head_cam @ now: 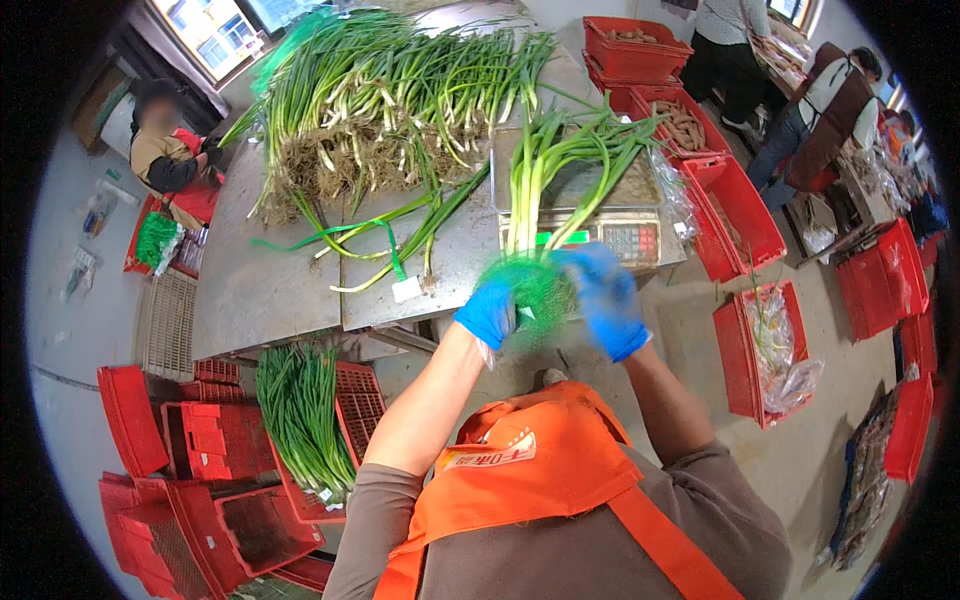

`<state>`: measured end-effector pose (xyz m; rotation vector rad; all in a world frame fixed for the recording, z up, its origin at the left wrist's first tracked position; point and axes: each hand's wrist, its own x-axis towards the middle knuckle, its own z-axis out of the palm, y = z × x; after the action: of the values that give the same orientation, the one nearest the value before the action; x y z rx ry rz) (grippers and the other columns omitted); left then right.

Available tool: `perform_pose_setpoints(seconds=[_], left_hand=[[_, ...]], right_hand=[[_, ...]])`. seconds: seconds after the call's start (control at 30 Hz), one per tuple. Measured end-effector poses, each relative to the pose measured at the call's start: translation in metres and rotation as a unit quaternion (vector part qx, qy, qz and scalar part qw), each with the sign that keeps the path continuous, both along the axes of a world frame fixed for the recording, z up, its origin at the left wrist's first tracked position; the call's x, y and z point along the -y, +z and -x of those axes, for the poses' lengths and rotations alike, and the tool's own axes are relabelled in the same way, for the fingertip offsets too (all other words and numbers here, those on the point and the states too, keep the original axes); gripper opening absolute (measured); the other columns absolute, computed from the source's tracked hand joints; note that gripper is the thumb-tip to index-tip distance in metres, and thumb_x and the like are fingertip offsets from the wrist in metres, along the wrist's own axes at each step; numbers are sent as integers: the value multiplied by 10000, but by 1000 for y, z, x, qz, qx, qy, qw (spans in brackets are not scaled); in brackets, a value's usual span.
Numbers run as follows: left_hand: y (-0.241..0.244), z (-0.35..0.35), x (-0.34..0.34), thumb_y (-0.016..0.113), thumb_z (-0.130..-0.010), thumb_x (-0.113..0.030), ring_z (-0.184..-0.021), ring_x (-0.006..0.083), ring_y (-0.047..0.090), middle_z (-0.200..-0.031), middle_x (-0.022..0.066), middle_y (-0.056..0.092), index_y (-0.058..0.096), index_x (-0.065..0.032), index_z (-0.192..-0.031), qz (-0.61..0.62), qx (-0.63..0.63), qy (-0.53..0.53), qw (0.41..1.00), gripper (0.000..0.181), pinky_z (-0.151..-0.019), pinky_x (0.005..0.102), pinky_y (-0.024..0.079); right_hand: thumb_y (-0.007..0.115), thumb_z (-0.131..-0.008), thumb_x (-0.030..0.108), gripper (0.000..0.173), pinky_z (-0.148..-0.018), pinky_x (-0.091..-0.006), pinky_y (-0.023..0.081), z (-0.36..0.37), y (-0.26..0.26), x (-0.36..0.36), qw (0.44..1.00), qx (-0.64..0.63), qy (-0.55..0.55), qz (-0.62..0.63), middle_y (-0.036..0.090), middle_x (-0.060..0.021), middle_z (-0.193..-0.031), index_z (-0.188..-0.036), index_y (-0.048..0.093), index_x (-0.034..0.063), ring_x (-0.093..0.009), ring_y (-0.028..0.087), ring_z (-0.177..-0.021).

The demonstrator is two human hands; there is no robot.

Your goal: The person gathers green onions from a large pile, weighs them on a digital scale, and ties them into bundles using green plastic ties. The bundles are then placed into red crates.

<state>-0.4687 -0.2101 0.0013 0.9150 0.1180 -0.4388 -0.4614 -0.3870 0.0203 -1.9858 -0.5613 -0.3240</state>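
My left hand (491, 311), in a blue glove, grips a green mesh net (529, 300) gathered around the root ends of a bunch of green onions (529, 184). A small pale tag shows on the mesh. My right hand (604, 300), also blue-gloved, is blurred at the right side of the net, and its finger grip cannot be made out. The white stalks stick out of the mesh and lean over a digital scale (630, 240), leaves away from me. On the steel table (262, 285) several loose onions (375, 277) lie beside a green strap (394, 251) with a white tag.
A big heap of green onions (390, 97) covers the far table. Below left, a red crate of onions (307, 420) stands among red crates (225, 439). Red crates (731, 217) line the right, one with plastic bags (776, 352). Other people (176, 157) are at left and upper right.
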Motion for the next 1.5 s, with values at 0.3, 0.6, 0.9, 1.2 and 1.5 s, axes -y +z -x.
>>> perform_pose_setpoints(seconds=[0.3,0.6,0.9,1.2,1.5], left_hand=[[46,25,25,558,-812,-151,-709,189,609,-884,81,626,569,7,-1048,45,-176,27,983,284,-654,326,519],[46,59,5,622,-765,-144,-639,145,543,-745,44,576,584,22,-992,-189,-49,-22,981,284,-582,294,480],[60,72,-4,620,-811,-224,-669,73,459,-780,-5,554,580,-9,-1088,-444,-5,-29,896,352,-563,243,412],[2,72,-24,573,-862,-368,-736,86,474,-837,6,575,587,-12,-1098,-287,-45,6,957,428,-649,241,420],[3,67,-11,679,-784,-347,-608,66,480,-745,-2,590,627,-15,-986,-364,15,44,930,393,-543,240,420]], right_hand=[[443,-926,226,262,-623,-390,451,-89,-58,23,985,-92,-129,-72,567,-122,-761,-1002,555,2,-261,551,-653],[438,-897,288,309,-771,-460,459,-241,-10,60,971,81,-178,138,605,-225,-965,-964,601,33,-410,572,-881],[485,-868,289,317,-756,-450,468,-343,-29,32,948,15,-101,302,608,-239,-946,-872,646,16,-408,584,-869],[494,-883,225,273,-453,-321,405,-353,-40,43,970,-193,-13,144,608,-102,-658,-778,640,20,-176,533,-518],[440,-901,157,256,-436,-252,380,-357,-20,64,907,-421,-27,-3,627,-77,-714,-830,651,30,-135,481,-472]])
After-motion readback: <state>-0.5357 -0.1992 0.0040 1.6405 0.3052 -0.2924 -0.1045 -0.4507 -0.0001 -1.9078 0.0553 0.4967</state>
